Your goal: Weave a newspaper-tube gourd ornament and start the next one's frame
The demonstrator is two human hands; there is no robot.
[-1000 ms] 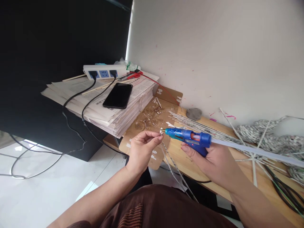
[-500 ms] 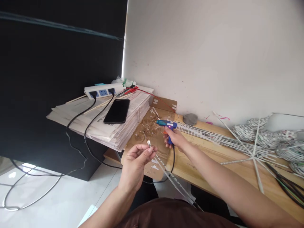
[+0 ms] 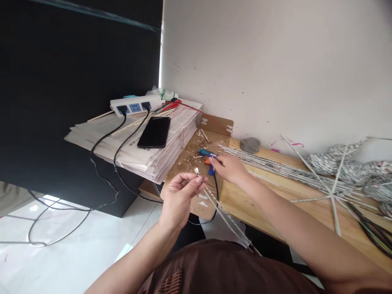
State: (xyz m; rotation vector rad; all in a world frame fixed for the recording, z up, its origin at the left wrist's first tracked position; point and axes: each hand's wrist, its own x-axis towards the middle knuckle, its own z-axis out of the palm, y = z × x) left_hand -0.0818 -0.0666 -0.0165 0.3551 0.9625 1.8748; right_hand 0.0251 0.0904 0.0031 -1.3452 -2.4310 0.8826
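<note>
My left hand [image 3: 183, 188] pinches the white ends of thin rolled-newspaper sticks [image 3: 225, 214] between thumb and fingers. The sticks slope down to the right, towards my lap. Over the brown cardboard [image 3: 225, 167], my right hand [image 3: 229, 166] is closed on the rear of a blue glue gun [image 3: 206, 152] with an orange trigger. Its nozzle points left, and the handle shows below, free of wrapped fingers. Whether the gun rests fully on the cardboard I cannot tell. Dried glue and paper scraps [image 3: 191, 157] lie around the nozzle.
A newspaper stack [image 3: 180, 143] at the left bears a phone [image 3: 154, 132], a power strip [image 3: 136, 105] and red-handled scissors [image 3: 173, 105]. Along the wooden table [image 3: 260, 196] lie many paper sticks [image 3: 269, 162], a grey stone-like lump [image 3: 250, 144], a star-shaped stick frame [image 3: 332, 194] and woven paper pieces [image 3: 352, 163].
My right hand has lowered the glue gun towards the cardboard, its fingers shifting off the handle to the rear. My left hand still pinches the sticks. The view has tilted slightly.
</note>
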